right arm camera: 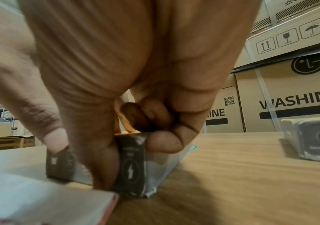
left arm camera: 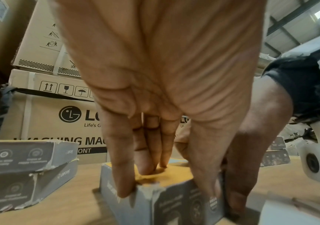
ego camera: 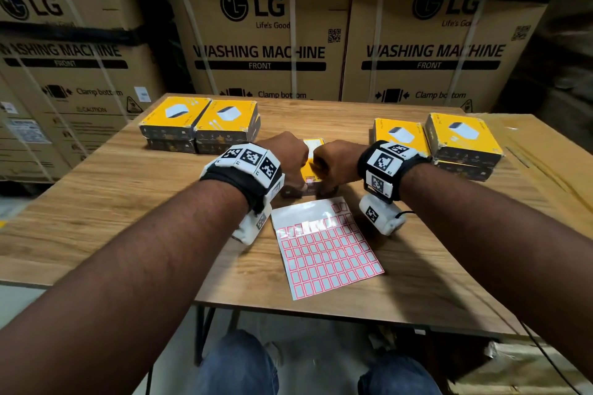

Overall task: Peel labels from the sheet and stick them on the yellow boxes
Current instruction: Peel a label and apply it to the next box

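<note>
A yellow box (ego camera: 308, 170) with dark sides lies at the middle of the wooden table (ego camera: 128, 202), and both hands are on it. My left hand (ego camera: 288, 154) (left arm camera: 167, 182) clasps its near left corner, fingers down on the yellow top (left arm camera: 174, 176), thumb (left arm camera: 209, 175) on the front face. My right hand (ego camera: 333, 163) (right arm camera: 107, 152) grips its right end (right arm camera: 131, 167) with curled fingers. A small red-edged label (ego camera: 309, 182) sits on the top near the front edge. The label sheet (ego camera: 324, 253) (right arm camera: 30, 190) lies flat just in front, its upper rows partly peeled.
A group of stacked yellow boxes (ego camera: 199, 123) stands at the back left of the table and another (ego camera: 449, 141) at the back right. Large washing machine cartons (ego camera: 263, 42) wall off the far side. The table's front edge (ego camera: 321, 308) runs just below the sheet.
</note>
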